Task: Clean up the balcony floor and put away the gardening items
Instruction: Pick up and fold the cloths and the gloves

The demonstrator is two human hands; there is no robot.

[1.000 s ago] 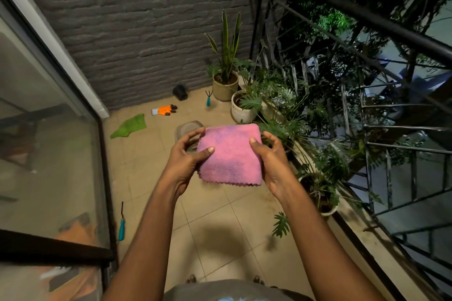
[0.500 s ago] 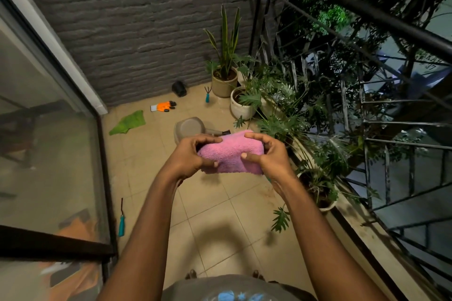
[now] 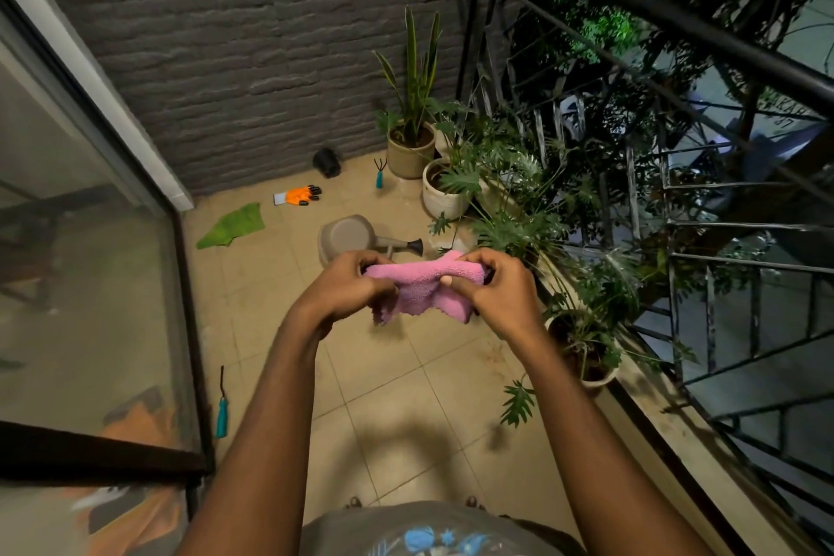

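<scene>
While it sags above the floor (image 3: 406,384), pink cloth (image 3: 419,287) in 2 fully curled grips: left hand (image 3: 345,291), right hand (image 3: 503,291).

A grey shirt (image 3: 361,530) with pale blue print is worn.

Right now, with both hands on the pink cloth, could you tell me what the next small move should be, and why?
Probably pass the pink cloth into the left hand alone. The right hand shares the grip on the bunched cloth, while the watering can, green cloth and orange glove lie on the tiles, so a free hand seems needed.
</scene>
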